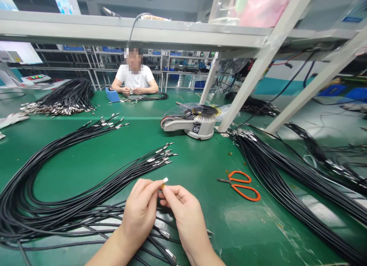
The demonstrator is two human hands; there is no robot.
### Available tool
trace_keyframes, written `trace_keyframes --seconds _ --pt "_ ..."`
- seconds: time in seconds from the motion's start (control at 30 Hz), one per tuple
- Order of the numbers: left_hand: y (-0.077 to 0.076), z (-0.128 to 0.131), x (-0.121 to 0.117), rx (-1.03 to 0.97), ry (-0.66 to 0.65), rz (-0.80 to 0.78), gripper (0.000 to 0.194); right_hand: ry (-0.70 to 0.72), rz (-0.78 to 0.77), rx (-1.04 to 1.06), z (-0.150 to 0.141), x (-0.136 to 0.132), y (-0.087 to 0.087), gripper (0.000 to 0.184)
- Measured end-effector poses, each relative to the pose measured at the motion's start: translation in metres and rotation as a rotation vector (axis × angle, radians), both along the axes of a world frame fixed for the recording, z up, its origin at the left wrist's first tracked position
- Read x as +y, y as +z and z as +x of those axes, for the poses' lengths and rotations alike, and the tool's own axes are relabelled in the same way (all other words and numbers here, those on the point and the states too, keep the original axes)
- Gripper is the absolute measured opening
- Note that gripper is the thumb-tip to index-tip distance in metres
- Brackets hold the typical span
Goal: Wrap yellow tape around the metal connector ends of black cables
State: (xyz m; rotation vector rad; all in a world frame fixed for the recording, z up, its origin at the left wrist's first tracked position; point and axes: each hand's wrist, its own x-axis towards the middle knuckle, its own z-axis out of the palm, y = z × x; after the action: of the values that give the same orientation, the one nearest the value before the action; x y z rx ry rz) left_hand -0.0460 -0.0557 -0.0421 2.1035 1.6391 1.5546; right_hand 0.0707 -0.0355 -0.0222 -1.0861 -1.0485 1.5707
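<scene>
At the centre front, my left hand (pixel 141 208) pinches a cable end with a small silver-white connector (pixel 165 180) sticking up past the fingertips. My right hand (pixel 187 216) closes its thumb and fingers on a bit of yellow tape (pixel 163 186) just below that connector. The rest of this cable is hidden by the hands. Under and beside my hands lie loose black cables (pixel 160 232) with silver ends. To the left, a curved bundle of black cables (pixel 37 159) lies with both sets of ends pointing right.
Orange-handled scissors (pixel 241 185) lie right of my hands. A grey tape dispenser (pixel 200 124) stands farther back by a shelf post (pixel 258 63). Long cable bundles (pixel 286 182) run along the right; a cable heap (pixel 69 96) lies back left. A person (pixel 134 80) sits opposite beside a blue holder (pixel 112 94).
</scene>
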Motion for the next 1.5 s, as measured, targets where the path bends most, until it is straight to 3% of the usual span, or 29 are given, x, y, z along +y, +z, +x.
trace_keyframes --seconds 0.23,0.37,0.47,0.6,0.77,0.97,1.27,1.5 --pt "0.001 0.001 0.002 -0.026 0.101 -0.076 0.016 -0.027 -0.042 0.068 -0.003 -0.001 -0.002 0.024" --pt "0.004 0.001 0.000 -0.009 0.090 -0.066 0.016 0.034 -0.198 0.275 0.001 -0.007 0.000 0.030" --pt "0.003 0.001 0.000 0.000 0.101 -0.034 0.015 0.004 -0.275 0.360 0.007 -0.011 0.001 0.040" --pt "0.001 0.002 0.001 0.036 0.101 -0.007 0.015 -0.041 -0.153 0.209 0.008 -0.008 0.000 0.038" --pt "0.000 0.002 0.001 0.050 0.092 -0.013 0.015 0.037 -0.054 0.057 -0.002 -0.001 -0.002 0.030" --pt "0.008 0.003 -0.001 -0.058 0.048 -0.166 0.013 0.020 0.026 -0.021 -0.002 -0.003 -0.004 0.022" --pt "0.019 0.002 -0.004 -0.447 0.024 -0.629 0.024 0.006 0.093 -0.126 -0.001 -0.001 -0.001 0.017" --pt "0.019 0.001 -0.002 -0.681 -0.067 -0.732 0.027 0.003 0.094 -0.136 -0.001 -0.002 0.002 0.016"
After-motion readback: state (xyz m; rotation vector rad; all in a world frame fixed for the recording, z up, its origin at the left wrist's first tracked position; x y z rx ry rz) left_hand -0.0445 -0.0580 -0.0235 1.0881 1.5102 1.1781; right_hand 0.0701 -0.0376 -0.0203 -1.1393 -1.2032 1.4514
